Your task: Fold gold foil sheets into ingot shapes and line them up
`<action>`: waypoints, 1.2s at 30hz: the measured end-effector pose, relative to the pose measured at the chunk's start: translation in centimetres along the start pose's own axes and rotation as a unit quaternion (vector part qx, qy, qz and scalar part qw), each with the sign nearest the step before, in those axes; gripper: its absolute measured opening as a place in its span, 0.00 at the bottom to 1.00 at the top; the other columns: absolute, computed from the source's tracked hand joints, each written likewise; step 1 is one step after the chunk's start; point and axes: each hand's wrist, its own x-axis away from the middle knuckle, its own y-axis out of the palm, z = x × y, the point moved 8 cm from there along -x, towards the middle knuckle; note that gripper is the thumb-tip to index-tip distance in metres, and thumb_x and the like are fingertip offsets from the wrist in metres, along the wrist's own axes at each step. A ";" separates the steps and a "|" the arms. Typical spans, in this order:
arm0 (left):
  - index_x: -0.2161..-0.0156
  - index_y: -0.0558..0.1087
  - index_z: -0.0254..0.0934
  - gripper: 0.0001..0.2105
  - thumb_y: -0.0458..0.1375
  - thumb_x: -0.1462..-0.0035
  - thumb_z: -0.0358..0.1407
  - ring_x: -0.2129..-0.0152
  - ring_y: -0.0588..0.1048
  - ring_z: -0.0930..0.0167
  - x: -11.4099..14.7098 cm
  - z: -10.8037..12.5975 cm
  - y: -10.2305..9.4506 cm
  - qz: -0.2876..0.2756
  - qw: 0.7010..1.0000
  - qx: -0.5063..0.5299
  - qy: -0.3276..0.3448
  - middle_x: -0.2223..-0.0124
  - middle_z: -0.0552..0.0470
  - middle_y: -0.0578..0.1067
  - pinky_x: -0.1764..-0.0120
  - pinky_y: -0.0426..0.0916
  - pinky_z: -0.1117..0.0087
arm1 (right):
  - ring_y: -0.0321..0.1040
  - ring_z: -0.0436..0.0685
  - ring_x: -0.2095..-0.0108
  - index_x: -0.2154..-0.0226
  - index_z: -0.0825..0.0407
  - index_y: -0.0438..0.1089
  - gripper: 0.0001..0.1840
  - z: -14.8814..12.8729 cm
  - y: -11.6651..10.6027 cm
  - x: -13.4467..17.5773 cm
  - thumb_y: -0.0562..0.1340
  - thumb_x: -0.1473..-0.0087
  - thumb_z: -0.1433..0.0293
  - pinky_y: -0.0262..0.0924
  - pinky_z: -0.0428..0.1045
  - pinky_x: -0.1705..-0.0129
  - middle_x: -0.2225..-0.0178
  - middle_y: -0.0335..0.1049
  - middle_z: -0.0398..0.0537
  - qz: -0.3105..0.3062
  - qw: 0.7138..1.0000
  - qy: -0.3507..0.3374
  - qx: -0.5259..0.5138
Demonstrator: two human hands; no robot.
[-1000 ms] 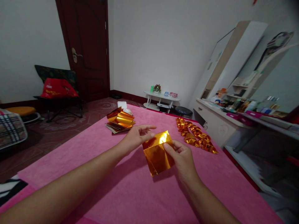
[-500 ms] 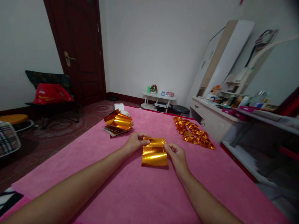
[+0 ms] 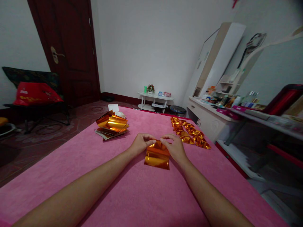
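Note:
A shiny gold foil paper sheet [image 3: 157, 158] lies in front of me on the pink cloth [image 3: 142, 192]. My left hand [image 3: 142, 144] pinches its far edge between thumb and fingers. Close beside it, my right hand [image 3: 174, 147] grips the same far edge, thumbs pointing toward each other. The near half of the sheet stays flat-lying with a slight curl, and a crease runs across its middle. To the left sits a stack of gold foil sheets [image 3: 112, 124]. On the right, several folded gold foil pieces [image 3: 189, 132] rest in rows.
A white box [image 3: 113, 107] stands behind the stack. Past the pink surface is a low white table [image 3: 155, 97] with a small plant. A dresser [image 3: 208, 110] with bottles is at the right. At the left, a red bag [image 3: 38, 94] rests on a folding chair.
My right hand has moved from the sheet's right side to its far edge, nearer my left hand. The far edge is now bunched up between both hands. The view has shifted slightly right.

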 end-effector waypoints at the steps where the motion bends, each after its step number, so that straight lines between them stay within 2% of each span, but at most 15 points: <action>1: 0.72 0.77 0.30 0.10 0.66 0.58 0.37 0.78 0.72 0.73 0.0 0.3 0.0 0.002 1.000 -0.006 0.007 0.74 0.50 0.77 0.71 0.64 0.74 | 0.69 0.56 0.68 0.74 0.51 0.74 0.07 -0.6 0.8 -0.4 0.63 0.53 0.65 0.62 0.49 0.63 0.71 0.74 0.46 -0.039 0.999 -0.004 0.012; 3: 0.72 0.77 0.30 0.09 0.64 0.55 0.37 0.78 0.71 0.73 0.1 1.0 -0.2 0.015 0.999 -0.033 0.027 0.75 0.51 0.76 0.72 0.63 0.74 | 0.68 0.54 0.72 0.76 0.51 0.74 0.07 -1.5 1.7 -0.9 0.62 0.52 0.66 0.60 0.47 0.67 0.75 0.73 0.44 -0.078 0.996 -0.007 0.034; 6: 0.73 0.76 0.31 0.08 0.62 0.53 0.36 0.78 0.71 0.74 0.4 2.6 -0.6 0.044 0.992 -0.103 0.062 0.75 0.51 0.75 0.72 0.62 0.75 | 0.67 0.53 0.74 0.77 0.51 0.73 0.07 -2.7 2.1 -1.1 0.62 0.51 0.68 0.57 0.46 0.69 0.76 0.73 0.43 -0.085 0.994 -0.029 0.068; 10: 0.75 0.76 0.31 0.07 0.61 0.53 0.34 0.81 0.69 0.74 0.7 4.2 -0.9 0.066 0.976 -0.188 0.082 0.78 0.51 0.74 0.76 0.60 0.76 | 0.65 0.52 0.73 0.77 0.51 0.72 0.08 -3.8 1.7 -0.8 0.60 0.50 0.70 0.55 0.46 0.69 0.75 0.72 0.43 -0.083 0.989 -0.075 0.093; 13: 0.76 0.76 0.31 0.07 0.60 0.54 0.34 0.82 0.69 0.74 0.6 4.2 -1.3 0.071 0.979 -0.180 0.069 0.79 0.51 0.74 0.77 0.60 0.76 | 0.65 0.52 0.72 0.78 0.51 0.71 0.08 -3.3 0.7 -0.7 0.60 0.50 0.70 0.55 0.47 0.67 0.75 0.71 0.44 -0.073 0.990 -0.082 0.093; 16: 0.77 0.74 0.31 0.08 0.61 0.56 0.35 0.83 0.67 0.75 0.2 3.9 -2.7 0.092 0.980 -0.163 0.064 0.81 0.53 0.71 0.78 0.57 0.76 | 0.64 0.53 0.71 0.80 0.51 0.70 0.07 -0.8 -0.8 -0.7 0.62 0.53 0.69 0.55 0.47 0.65 0.76 0.70 0.43 -0.039 0.998 -0.029 0.038; 19: 0.79 0.72 0.31 0.11 0.62 0.57 0.38 0.85 0.64 0.77 -0.1 3.9 -4.6 0.126 0.981 -0.136 0.063 0.83 0.56 0.67 0.79 0.55 0.77 | 0.62 0.53 0.75 0.83 0.52 0.67 0.11 2.1 -2.0 -0.5 0.63 0.55 0.65 0.56 0.47 0.70 0.80 0.66 0.43 0.009 0.999 0.041 -0.028; 23: 0.80 0.70 0.31 0.15 0.65 0.59 0.43 0.85 0.61 0.79 -0.2 3.6 -5.5 0.139 0.984 -0.100 0.045 0.83 0.57 0.65 0.79 0.53 0.77 | 0.64 0.52 0.79 0.78 0.53 0.66 0.21 3.2 -0.9 -0.2 0.54 0.46 0.54 0.58 0.47 0.76 0.79 0.68 0.46 0.007 0.991 0.090 -0.099; 25: 0.80 0.71 0.31 0.16 0.66 0.61 0.44 0.85 0.62 0.78 -0.3 3.1 -5.1 0.132 0.987 -0.084 0.034 0.83 0.57 0.65 0.79 0.54 0.77 | 0.65 0.52 0.78 0.76 0.54 0.66 0.22 2.8 0.2 0.1 0.55 0.47 0.52 0.59 0.46 0.76 0.78 0.69 0.47 -0.010 0.980 0.113 -0.161; 28: 0.77 0.73 0.31 0.17 0.67 0.62 0.45 0.83 0.66 0.76 -0.3 2.1 -4.4 0.127 0.990 -0.056 0.020 0.81 0.54 0.69 0.77 0.58 0.75 | 0.65 0.51 0.77 0.74 0.54 0.67 0.18 2.1 1.2 0.6 0.65 0.55 0.56 0.59 0.46 0.75 0.77 0.70 0.45 -0.014 0.963 0.142 -0.230; 31: 0.68 0.74 0.31 0.20 0.66 0.60 0.47 0.77 0.71 0.72 -0.1 1.4 -4.3 0.142 0.989 -0.028 0.010 0.74 0.51 0.74 0.74 0.63 0.73 | 0.66 0.52 0.77 0.68 0.53 0.67 0.19 1.8 0.8 0.9 0.69 0.61 0.60 0.60 0.46 0.72 0.77 0.71 0.43 0.023 0.961 0.144 -0.233; 34: 0.59 0.71 0.34 0.23 0.64 0.56 0.48 0.73 0.74 0.71 0.3 1.4 -4.8 0.175 0.984 -0.019 -0.002 0.67 0.48 0.75 0.72 0.64 0.74 | 0.68 0.52 0.75 0.64 0.53 0.67 0.19 1.8 -0.3 0.9 0.68 0.59 0.63 0.62 0.48 0.68 0.77 0.71 0.41 0.072 0.965 0.112 -0.225; 36: 0.57 0.68 0.35 0.23 0.62 0.53 0.49 0.74 0.74 0.72 0.6 1.4 -5.0 0.190 0.981 -0.019 -0.017 0.66 0.48 0.75 0.74 0.64 0.75 | 0.69 0.52 0.74 0.63 0.53 0.67 0.18 1.8 -0.8 1.0 0.67 0.57 0.64 0.63 0.48 0.66 0.75 0.71 0.42 0.097 0.966 0.094 -0.221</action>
